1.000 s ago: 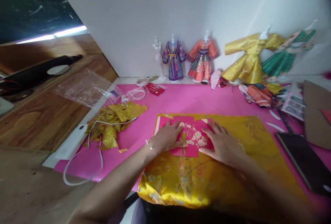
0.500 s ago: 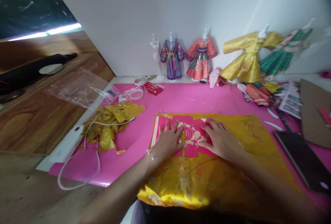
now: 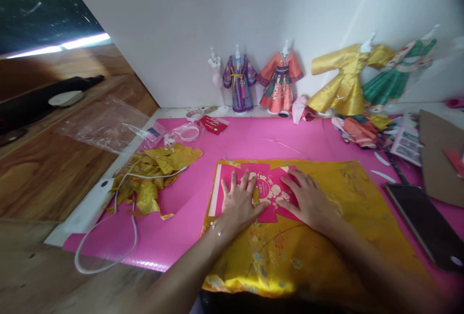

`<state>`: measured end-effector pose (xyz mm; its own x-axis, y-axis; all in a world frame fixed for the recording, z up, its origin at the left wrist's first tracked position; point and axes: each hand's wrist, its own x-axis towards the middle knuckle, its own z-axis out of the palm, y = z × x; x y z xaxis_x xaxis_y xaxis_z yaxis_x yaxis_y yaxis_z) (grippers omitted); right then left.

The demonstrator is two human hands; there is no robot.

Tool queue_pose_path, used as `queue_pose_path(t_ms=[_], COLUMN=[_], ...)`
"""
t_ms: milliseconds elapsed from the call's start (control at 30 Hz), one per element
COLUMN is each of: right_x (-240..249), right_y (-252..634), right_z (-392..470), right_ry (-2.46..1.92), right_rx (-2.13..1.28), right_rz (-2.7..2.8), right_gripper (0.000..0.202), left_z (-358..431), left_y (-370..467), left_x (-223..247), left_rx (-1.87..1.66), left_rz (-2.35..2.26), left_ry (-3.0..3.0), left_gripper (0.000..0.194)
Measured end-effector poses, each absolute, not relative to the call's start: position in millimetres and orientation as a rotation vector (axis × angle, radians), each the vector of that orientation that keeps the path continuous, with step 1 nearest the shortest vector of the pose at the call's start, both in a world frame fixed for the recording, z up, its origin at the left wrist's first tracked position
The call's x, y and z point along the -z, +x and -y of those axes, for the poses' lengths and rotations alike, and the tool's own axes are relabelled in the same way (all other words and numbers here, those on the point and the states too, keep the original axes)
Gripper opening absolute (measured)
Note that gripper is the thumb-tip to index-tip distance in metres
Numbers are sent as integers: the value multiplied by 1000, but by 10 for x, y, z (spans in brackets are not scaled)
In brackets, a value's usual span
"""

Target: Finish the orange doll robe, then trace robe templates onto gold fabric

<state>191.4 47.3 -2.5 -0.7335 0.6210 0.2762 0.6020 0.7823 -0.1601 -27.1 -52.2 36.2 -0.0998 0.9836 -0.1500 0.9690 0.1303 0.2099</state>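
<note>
Near the far left corner of the gold cloth [image 3: 348, 193], I have left hand [image 3: 237, 201] and right hand [image 3: 307, 201] resting on pink paper [image 3: 266, 183], fingers apart, gripping nothing, probably to stop slip.

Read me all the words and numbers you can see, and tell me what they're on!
I can't read any words or numbers for sure.
Pink flowered paper: marks inside the circle, too small.
Red card: pale lines, too blurred.
Printed sheet: too blurred to tell writing from pictures.
</note>
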Motion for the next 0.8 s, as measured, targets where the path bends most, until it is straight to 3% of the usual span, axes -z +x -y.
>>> queue_pose_path(t_ms=[800], right_x=[-186], right_y=[2020], right_z=[-568], right_ry=[-884], right_rx=[-188], right_rz=[2778], right_gripper=[65], left_z=[463], left_y=[-265], left_x=[-434], left_rx=[38], left_rz=[-2133], left_ry=[1889], left_gripper=[79])
